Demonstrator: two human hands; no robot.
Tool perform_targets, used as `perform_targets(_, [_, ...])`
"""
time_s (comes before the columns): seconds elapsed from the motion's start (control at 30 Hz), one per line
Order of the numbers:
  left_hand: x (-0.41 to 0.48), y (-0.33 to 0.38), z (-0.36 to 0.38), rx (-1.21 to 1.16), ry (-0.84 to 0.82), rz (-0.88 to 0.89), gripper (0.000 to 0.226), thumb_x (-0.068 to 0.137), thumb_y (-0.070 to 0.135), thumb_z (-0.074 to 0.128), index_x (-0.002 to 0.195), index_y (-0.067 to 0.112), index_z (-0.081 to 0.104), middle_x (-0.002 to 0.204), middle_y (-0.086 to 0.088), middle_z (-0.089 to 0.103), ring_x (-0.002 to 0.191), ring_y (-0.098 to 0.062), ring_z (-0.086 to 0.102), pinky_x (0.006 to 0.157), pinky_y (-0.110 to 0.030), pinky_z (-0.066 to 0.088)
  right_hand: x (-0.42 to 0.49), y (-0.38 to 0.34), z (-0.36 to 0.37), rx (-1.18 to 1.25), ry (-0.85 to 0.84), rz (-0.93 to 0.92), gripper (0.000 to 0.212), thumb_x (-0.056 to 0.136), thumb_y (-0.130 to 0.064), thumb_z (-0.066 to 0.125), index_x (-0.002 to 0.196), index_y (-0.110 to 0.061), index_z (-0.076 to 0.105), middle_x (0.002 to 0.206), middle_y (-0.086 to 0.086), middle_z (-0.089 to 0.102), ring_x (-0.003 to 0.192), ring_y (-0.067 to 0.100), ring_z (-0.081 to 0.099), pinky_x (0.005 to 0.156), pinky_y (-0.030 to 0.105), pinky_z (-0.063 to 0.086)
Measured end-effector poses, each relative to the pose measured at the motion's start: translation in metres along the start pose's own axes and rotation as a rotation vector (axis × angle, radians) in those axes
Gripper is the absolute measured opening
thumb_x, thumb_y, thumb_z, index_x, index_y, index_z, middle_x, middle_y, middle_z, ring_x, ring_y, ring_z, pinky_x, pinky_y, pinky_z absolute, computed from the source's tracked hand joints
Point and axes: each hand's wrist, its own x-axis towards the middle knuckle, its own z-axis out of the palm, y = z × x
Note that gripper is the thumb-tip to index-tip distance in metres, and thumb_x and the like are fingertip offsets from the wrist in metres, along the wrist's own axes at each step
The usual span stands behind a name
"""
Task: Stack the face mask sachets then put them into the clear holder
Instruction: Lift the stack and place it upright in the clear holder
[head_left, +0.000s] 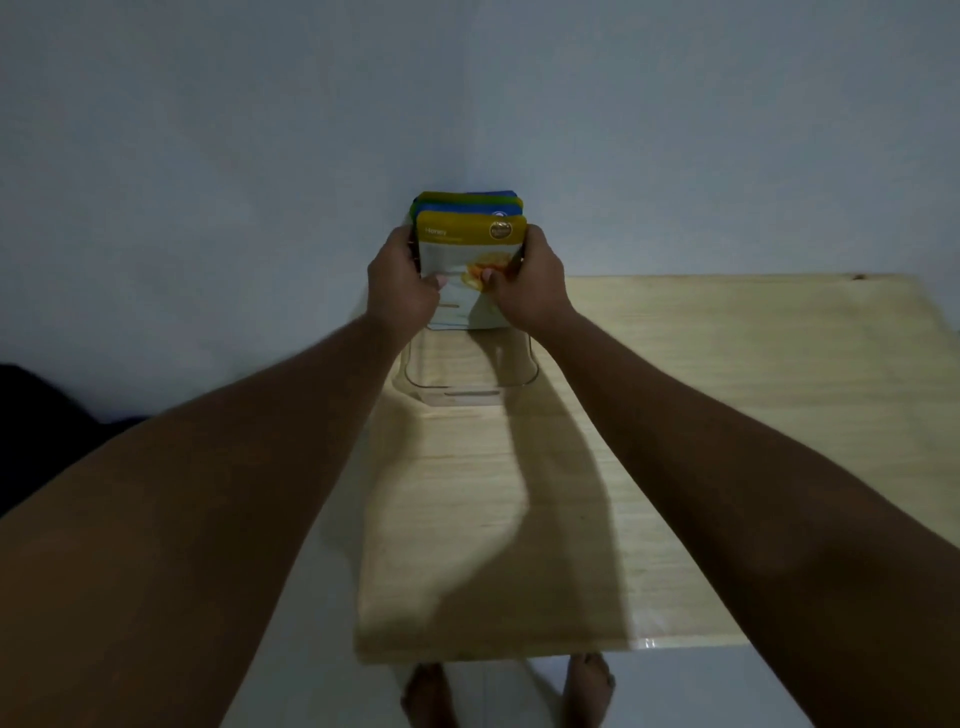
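A stack of face mask sachets (470, 244) stands upright, its yellow "Honey" sachet facing me, with green and blue ones behind it. My left hand (400, 283) grips the stack's left side and my right hand (527, 286) grips its right side, thumbs on the front. The stack's lower edge sits inside the clear holder (467, 364), which stands on the table near the far edge. Whether the sachets touch the holder's bottom is hidden by my hands.
The light wooden table (727, 415) stretches to the right, against a pale wall (208, 156). My bare feet (431, 691) show on the white floor below the table's front edge. A dark shape (31, 426) lies at the left.
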Motion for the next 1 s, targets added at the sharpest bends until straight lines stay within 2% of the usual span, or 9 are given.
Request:
perform_targets(0.1, [0.005,-0.002,0.005,0.057,0.016,0.038,0.047,0.08,0.005,0.069,0.124,0.003,0.053,0.121,-0.013,0.065,0.113,-0.026,0.061,0.082,-0.018,0.04,0.006,-0.001,-0.001,-0.084,0.006,-0.05,0.048,0.084,-0.021,0.074,0.123,-0.004,0.052,0.116,0.012,0.068,0.108,0.029,0.065,0.084,0.028,0.047])
perform_targets(0.2, [0.004,-0.003,0.014,0.048,0.05,0.106,0.045,0.078,-0.001,0.065,0.123,0.001,0.055,0.117,-0.014,0.064,0.109,-0.022,0.06,0.077,-0.008,0.038,0.005,0.002,-0.004,-0.102,0.026,-0.096,0.047,0.083,-0.019,0.074,0.123,-0.005,0.053,0.116,0.012,0.069,0.109,0.028,0.065,0.084,0.026,0.046])
perform_targets(0.27, [-0.001,-0.004,0.021,0.032,0.099,0.133,0.054,0.077,-0.005,0.064,0.13,0.002,0.051,0.118,-0.016,0.059,0.111,-0.022,0.057,0.084,-0.005,0.04,0.0,0.004,-0.006,-0.074,0.042,-0.118,0.047,0.083,-0.015,0.073,0.125,-0.005,0.054,0.116,0.012,0.069,0.108,0.027,0.065,0.086,0.026,0.047])
perform_targets(0.37, [-0.002,-0.008,0.028,0.055,0.157,0.131,0.064,0.078,-0.002,0.066,0.138,0.004,0.044,0.124,-0.016,0.056,0.117,-0.026,0.054,0.099,-0.029,0.046,-0.007,0.006,-0.003,-0.034,0.11,-0.171,0.046,0.083,-0.015,0.073,0.124,-0.009,0.055,0.113,0.008,0.069,0.106,0.025,0.064,0.09,0.036,0.053])
perform_targets(0.47, [0.006,-0.018,0.03,0.112,0.183,0.143,0.059,0.073,0.007,0.07,0.13,0.008,0.053,0.117,-0.011,0.061,0.11,-0.029,0.058,0.09,-0.044,0.052,-0.005,0.01,0.0,-0.2,0.21,-0.163,0.052,0.08,-0.029,0.075,0.127,-0.016,0.056,0.117,0.005,0.066,0.114,0.026,0.055,0.093,0.038,0.049])
perform_targets(0.53, [0.005,-0.018,0.03,0.129,0.172,0.131,0.054,0.074,0.009,0.071,0.126,0.009,0.057,0.118,-0.01,0.06,0.11,-0.025,0.058,0.092,-0.04,0.052,-0.004,0.013,0.002,-0.232,0.188,-0.135,0.06,0.081,-0.03,0.074,0.134,-0.012,0.051,0.127,0.011,0.058,0.121,0.03,0.047,0.097,0.04,0.043])
perform_targets(0.7, [-0.004,-0.013,0.028,0.08,0.11,0.136,0.045,0.076,0.009,0.062,0.121,0.007,0.063,0.12,-0.013,0.06,0.111,-0.022,0.058,0.095,-0.026,0.049,-0.009,0.019,0.014,-0.115,0.093,-0.041,0.054,0.083,-0.024,0.054,0.133,-0.004,0.049,0.13,0.02,0.049,0.124,0.034,0.044,0.102,0.044,0.045])
perform_targets(0.9, [-0.007,-0.017,0.021,0.045,0.055,0.123,0.043,0.078,0.015,0.06,0.121,0.011,0.059,0.114,-0.008,0.065,0.105,-0.021,0.063,0.091,-0.032,0.053,-0.009,0.024,0.02,-0.057,0.058,-0.019,0.06,0.087,-0.031,0.041,0.14,-0.003,0.04,0.127,0.018,0.051,0.121,0.029,0.045,0.1,0.047,0.046])
perform_targets(1.0, [-0.008,-0.021,0.02,-0.008,0.032,0.063,0.04,0.083,0.012,0.064,0.122,0.011,0.057,0.112,-0.007,0.069,0.101,-0.021,0.067,0.083,-0.017,0.049,-0.008,0.028,0.023,-0.057,0.048,0.001,0.066,0.087,-0.037,0.038,0.143,-0.001,0.036,0.128,0.019,0.051,0.121,0.031,0.047,0.1,0.05,0.045])
